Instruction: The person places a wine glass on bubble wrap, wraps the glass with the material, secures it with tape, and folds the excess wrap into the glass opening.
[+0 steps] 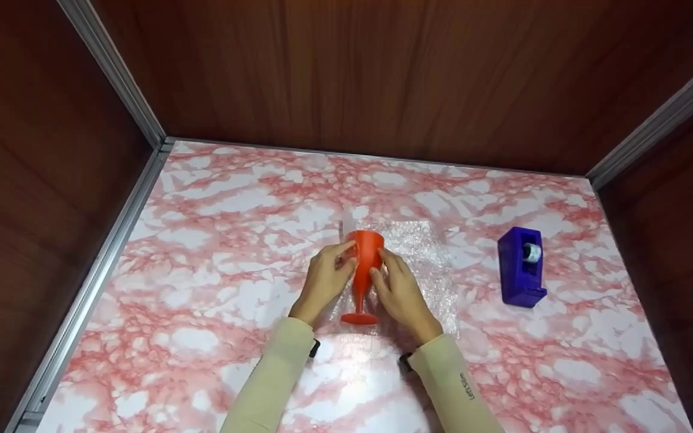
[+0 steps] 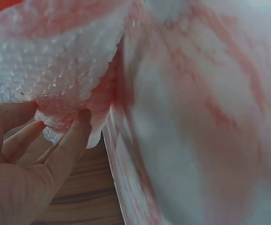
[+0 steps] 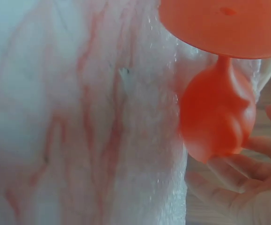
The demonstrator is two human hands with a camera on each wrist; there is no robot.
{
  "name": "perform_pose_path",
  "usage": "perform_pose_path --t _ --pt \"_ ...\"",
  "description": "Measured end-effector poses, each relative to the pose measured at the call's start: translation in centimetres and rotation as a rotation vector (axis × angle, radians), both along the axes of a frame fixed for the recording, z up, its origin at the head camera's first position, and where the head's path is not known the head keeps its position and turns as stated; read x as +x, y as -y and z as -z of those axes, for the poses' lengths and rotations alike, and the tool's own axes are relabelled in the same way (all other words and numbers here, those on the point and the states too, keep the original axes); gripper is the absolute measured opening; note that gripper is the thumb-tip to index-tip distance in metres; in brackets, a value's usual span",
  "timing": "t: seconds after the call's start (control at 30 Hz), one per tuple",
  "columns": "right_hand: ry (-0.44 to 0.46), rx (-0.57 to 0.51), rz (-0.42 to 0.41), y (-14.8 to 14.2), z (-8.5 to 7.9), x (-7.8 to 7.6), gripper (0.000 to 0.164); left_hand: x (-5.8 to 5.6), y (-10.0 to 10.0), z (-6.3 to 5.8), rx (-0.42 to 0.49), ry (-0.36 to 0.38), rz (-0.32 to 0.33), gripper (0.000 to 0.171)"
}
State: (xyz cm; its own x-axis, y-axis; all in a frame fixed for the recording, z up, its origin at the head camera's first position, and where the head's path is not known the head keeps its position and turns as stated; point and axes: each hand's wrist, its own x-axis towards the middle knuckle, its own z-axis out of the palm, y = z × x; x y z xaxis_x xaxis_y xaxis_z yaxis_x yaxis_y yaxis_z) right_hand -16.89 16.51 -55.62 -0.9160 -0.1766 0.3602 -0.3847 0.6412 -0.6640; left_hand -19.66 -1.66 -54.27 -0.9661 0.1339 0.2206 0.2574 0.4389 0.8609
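An orange plastic goblet (image 1: 367, 255) lies on a clear sheet of bubble wrap (image 1: 434, 270), its foot pointing toward me. My left hand (image 1: 325, 273) is at the left of the bowl. In the left wrist view, the fingers of that hand (image 2: 30, 180) pinch the edge of the bubble wrap (image 2: 55, 70). From the right, my right hand (image 1: 403, 291) holds the bowl with thumb and fingers. The right wrist view has the goblet (image 3: 215, 112) foot uppermost, with the fingertips of the right hand (image 3: 247, 187) against its bowl.
A purple tape dispenser (image 1: 518, 270) with a roll of tape stands to the right on the pink-and-white marbled table (image 1: 232, 240). Brown wood-grain panels (image 1: 352, 78) enclose the back and both sides, with metal rails at the corners.
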Motion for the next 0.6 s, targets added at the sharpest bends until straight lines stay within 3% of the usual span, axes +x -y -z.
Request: perform_pose_path --t 0.2,0.3,0.6 --pt "0.147 -0.033 -0.019 -0.34 0.09 0.3 0.058 0.11 -0.5 -0.41 -0.115 -0.038 -0.004 0.038" --pt "0.176 -0.045 -0.019 -0.38 0.06 0.25 0.059 0.21 -0.64 -0.54 -0.148 -0.059 -0.002 0.039" --pt "0.035 -0.046 0.002 -0.34 -0.07 -0.54 0.043 0.43 -0.82 -0.7 -0.203 -0.098 -0.004 0.039"
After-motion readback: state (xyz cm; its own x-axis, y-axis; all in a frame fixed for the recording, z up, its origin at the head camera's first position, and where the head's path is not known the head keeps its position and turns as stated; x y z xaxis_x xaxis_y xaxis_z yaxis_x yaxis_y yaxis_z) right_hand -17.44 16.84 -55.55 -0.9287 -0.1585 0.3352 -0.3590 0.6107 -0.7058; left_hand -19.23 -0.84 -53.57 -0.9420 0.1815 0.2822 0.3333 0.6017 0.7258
